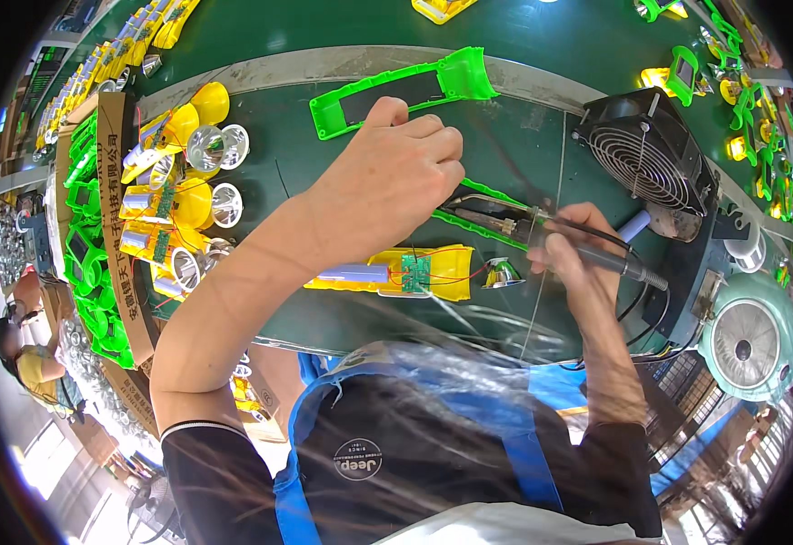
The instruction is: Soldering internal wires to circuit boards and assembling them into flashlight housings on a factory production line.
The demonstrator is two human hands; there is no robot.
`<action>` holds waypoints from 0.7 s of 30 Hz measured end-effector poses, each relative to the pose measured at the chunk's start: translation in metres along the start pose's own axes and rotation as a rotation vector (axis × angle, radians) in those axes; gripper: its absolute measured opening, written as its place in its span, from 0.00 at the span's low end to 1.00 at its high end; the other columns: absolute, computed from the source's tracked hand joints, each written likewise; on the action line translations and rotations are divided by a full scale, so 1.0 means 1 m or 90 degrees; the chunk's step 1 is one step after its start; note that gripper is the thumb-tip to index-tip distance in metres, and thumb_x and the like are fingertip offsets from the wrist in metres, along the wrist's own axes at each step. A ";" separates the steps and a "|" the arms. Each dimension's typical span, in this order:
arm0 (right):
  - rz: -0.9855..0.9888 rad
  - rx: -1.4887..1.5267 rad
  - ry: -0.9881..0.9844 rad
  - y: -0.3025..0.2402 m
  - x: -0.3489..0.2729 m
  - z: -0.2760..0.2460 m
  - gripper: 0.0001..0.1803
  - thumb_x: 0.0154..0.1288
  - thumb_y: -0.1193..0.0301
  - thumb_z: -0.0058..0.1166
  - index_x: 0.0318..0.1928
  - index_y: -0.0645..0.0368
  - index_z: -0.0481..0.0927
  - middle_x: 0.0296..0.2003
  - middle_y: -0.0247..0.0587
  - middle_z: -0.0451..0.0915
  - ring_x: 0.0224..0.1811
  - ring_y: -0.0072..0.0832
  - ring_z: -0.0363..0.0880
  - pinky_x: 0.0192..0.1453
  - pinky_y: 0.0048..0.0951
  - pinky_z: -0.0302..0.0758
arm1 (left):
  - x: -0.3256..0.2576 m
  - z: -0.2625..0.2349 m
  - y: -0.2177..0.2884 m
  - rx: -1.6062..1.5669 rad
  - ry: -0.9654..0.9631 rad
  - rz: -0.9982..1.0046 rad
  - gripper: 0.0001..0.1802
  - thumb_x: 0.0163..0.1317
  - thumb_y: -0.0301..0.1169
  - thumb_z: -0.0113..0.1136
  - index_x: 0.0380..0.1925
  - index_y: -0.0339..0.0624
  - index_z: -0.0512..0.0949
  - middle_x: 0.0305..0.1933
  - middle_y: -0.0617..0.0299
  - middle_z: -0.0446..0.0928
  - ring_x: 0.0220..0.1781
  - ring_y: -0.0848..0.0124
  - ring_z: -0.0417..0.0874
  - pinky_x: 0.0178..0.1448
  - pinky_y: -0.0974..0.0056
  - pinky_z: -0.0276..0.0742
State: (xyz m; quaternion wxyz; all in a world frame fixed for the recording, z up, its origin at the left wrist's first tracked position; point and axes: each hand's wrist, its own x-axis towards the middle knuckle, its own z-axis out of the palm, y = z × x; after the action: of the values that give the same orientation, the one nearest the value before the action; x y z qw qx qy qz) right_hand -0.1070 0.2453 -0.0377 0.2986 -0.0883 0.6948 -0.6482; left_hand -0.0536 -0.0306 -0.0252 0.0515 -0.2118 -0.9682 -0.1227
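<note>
My right hand (pixel 585 250) grips a soldering iron (pixel 628 266) by its dark handle, its metal front pointing left. Under that metal front lies a green plastic housing (pixel 473 233), partly covered by the iron and my left hand. My left hand (pixel 405 163) is closed with fingers curled; whatever it may pinch is hidden. Just beyond it rests another green housing (pixel 469 77) with a dark panel. Closer to my body sits a yellow housing (pixel 455 272) carrying a lilac battery cell (pixel 355 272) and a green circuit board (pixel 414 272). Red wires run to a reflector cup (pixel 503 272) beside it.
A black fan with a wire guard (pixel 642 163) stands at the right, a pale green round fan (pixel 743 350) nearer. On the left, several yellow lamp assemblies (pixel 164 204) lie beside a cardboard box (pixel 128 272) of green parts. Another person (pixel 37 363) is far left.
</note>
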 end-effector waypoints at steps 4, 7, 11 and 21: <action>-0.050 0.056 -0.007 0.006 -0.006 -0.007 0.14 0.70 0.73 0.64 0.48 0.68 0.75 0.36 0.45 0.85 0.35 0.28 0.88 0.41 0.29 0.86 | 0.000 0.000 0.000 0.008 0.044 0.017 0.01 0.54 0.26 0.62 0.27 0.44 0.81 0.36 0.64 0.76 0.46 0.68 0.79 0.59 0.56 0.69; -0.107 0.076 0.030 0.013 -0.012 -0.012 0.15 0.71 0.72 0.63 0.50 0.68 0.74 0.38 0.47 0.85 0.35 0.30 0.88 0.43 0.31 0.86 | -0.001 -0.001 -0.001 0.031 -0.004 0.020 0.01 0.53 0.26 0.62 0.27 0.45 0.80 0.36 0.64 0.76 0.46 0.68 0.80 0.58 0.56 0.69; -0.110 0.054 0.037 0.018 -0.015 -0.014 0.17 0.73 0.70 0.61 0.53 0.68 0.73 0.41 0.51 0.85 0.37 0.33 0.88 0.47 0.34 0.85 | -0.001 -0.001 -0.001 -0.001 -0.017 -0.001 0.07 0.55 0.26 0.68 0.30 0.49 0.78 0.42 0.66 0.76 0.51 0.68 0.79 0.63 0.52 0.65; -0.191 0.030 0.050 0.018 -0.027 -0.031 0.15 0.73 0.69 0.61 0.50 0.66 0.74 0.36 0.48 0.86 0.40 0.28 0.87 0.50 0.28 0.81 | 0.002 -0.001 -0.001 0.015 -0.009 0.004 0.06 0.53 0.26 0.67 0.27 0.49 0.78 0.38 0.66 0.76 0.48 0.67 0.80 0.61 0.51 0.68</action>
State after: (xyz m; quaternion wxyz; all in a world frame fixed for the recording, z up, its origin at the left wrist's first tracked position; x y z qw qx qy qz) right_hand -0.0971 0.2881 -0.0471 0.1730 -0.1586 0.6695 -0.7048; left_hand -0.0555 -0.0306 -0.0238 0.0473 -0.2148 -0.9693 -0.1100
